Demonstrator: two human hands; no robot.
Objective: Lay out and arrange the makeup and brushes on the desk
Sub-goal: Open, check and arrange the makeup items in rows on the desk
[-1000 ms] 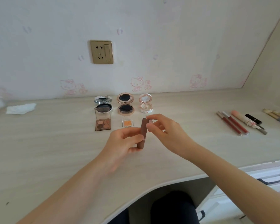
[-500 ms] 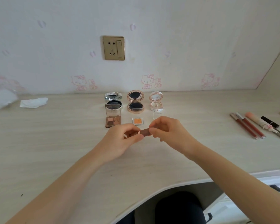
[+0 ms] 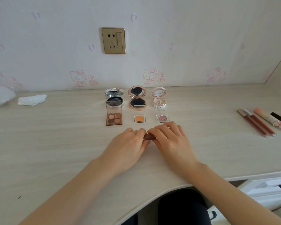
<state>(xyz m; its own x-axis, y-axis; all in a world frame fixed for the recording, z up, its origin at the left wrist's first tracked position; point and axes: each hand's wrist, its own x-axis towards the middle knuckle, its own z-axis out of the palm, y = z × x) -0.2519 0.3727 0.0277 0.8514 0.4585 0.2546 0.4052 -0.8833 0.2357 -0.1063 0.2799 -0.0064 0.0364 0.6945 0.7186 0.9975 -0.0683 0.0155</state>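
The left hand (image 3: 128, 143) and the right hand (image 3: 170, 140) each have their grip closed on one end of a small brown makeup case (image 3: 148, 136), fingers curled over it. It is low over the middle of the bench (image 3: 55, 143), just nearer than the orange eyeshadow pan (image 3: 139, 118) and the pink eyeshadow pan (image 3: 163, 118); whether it touches the surface I cannot tell. To do this step well, I think the case should go down flat and parallel to that row, and the fingers should then open sideways, because the raised clear lids of the pans stand near the knuckles.
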